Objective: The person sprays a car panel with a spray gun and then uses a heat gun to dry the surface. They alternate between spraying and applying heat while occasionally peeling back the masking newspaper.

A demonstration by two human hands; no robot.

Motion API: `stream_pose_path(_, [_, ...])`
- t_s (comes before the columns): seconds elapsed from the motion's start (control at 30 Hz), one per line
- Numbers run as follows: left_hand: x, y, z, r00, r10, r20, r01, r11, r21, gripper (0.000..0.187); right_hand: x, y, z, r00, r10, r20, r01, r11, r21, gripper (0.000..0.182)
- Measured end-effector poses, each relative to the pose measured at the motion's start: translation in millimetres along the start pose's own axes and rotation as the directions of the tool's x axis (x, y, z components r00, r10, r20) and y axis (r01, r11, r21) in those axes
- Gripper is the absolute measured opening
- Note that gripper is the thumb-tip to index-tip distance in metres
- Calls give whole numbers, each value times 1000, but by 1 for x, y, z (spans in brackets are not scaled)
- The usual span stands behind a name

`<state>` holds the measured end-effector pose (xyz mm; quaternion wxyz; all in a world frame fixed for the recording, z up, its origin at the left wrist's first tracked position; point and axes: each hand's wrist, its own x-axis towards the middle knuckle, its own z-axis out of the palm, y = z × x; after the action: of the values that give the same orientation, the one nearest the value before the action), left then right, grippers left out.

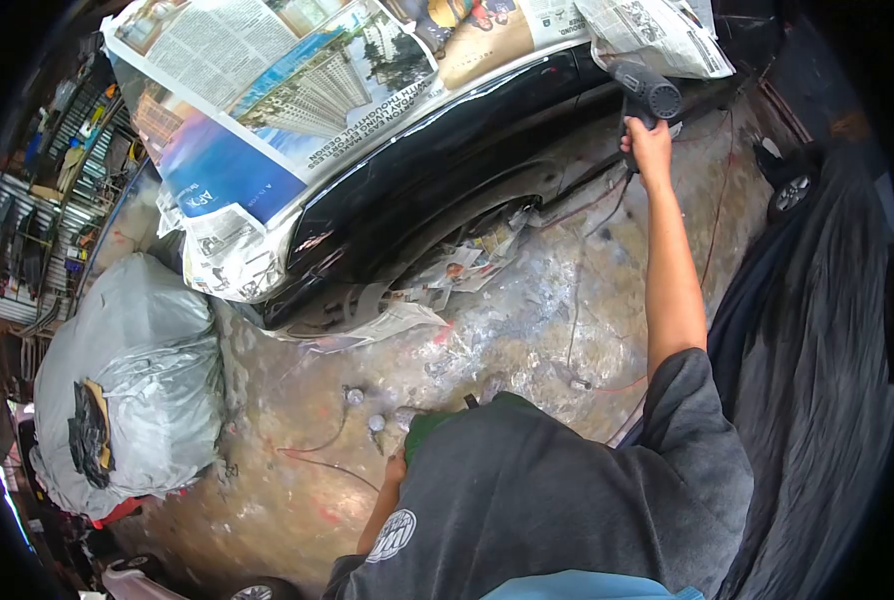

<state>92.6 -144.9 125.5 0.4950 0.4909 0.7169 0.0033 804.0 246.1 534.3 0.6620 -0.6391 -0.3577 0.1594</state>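
The right hand (650, 143) is clenched around the grip of a black heat gun (647, 93), held at arm's length with its nozzle toward the glossy black car panel (437, 170) just under the newspaper masking (297, 90); the gun looks rigid, hard plastic and fairly light, best gripped by its pistol handle, away from the barrel. The left hand (395, 470) hangs low beside the shirt, and whether it holds anything cannot be told
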Motion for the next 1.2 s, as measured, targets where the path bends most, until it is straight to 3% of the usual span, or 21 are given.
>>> stream_pose_path(0.07, [2, -14, 12, 975, 213, -62, -201, 967, 159, 49, 5, -7, -3, 999, -23, -25, 21, 997, -68, 32])
stream_pose_path(0.17, [5, -8, 15, 1000, 26, 1, -26, 976, 217, 50, 7, -14, -2, 999, -22, -36, 17, 992, -122, 39])
stream_pose_path(0.27, [-4, -9, 2, 990, 121, 68, -128, 985, 120, 50, 4, -20, 0, 1000, 3, 23, -1, 996, -93, 38])
stream_pose_path(0.37, [10, -14, 16, 994, 106, 4, -105, 978, 179, 51, -6, -27, 5, 995, 36, 97, -31, 998, -52, 38])
stream_pose_path(0.57, [20, -11, 11, 999, -42, 19, 39, 994, 99, 49, -56, -52, 27, 957, 109, 269, -113, 994, -2, 37])
stream_pose_path(0.67, [23, -14, 11, 992, 127, 15, -128, 979, 157, 52, -84, -57, 43, 937, 142, 319, -152, 988, 4, 29])
stream_pose_path(0.77, [23, -16, 9, 995, 99, 18, -100, 991, 90, 59, -113, -67, 58, 909, 158, 386, -178, 984, 16, 28])
stream_pose_path(0.87, [18, -18, 5, 994, 100, 40, -105, 982, 154, 67, -142, -79, 71, 878, 166, 449, -187, 982, 3, 27])
stream_pose_path(0.97, [-11, 6, 3, 998, -56, 14, 57, 995, -84, 68, -170, -90, 89, 835, 168, 524, -200, 980, 5, 27])
stream_pose_path(1.07, [4, -23, 19, 996, 64, -60, -62, 997, 40, 64, -196, -101, 107, 799, 168, 577, -198, 980, -12, 25])
stream_pose_path(1.17, [-22, 29, 4, 992, -96, -83, 76, 972, -224, 59, -217, -105, 124, 753, 166, 637, -207, 978, -11, 25])
stream_pose_path(1.2, [-20, 37, 1, 994, -38, -99, 11, 966, -258, 57, -224, -106, 129, 747, 168, 643, -201, 979, -23, 27])
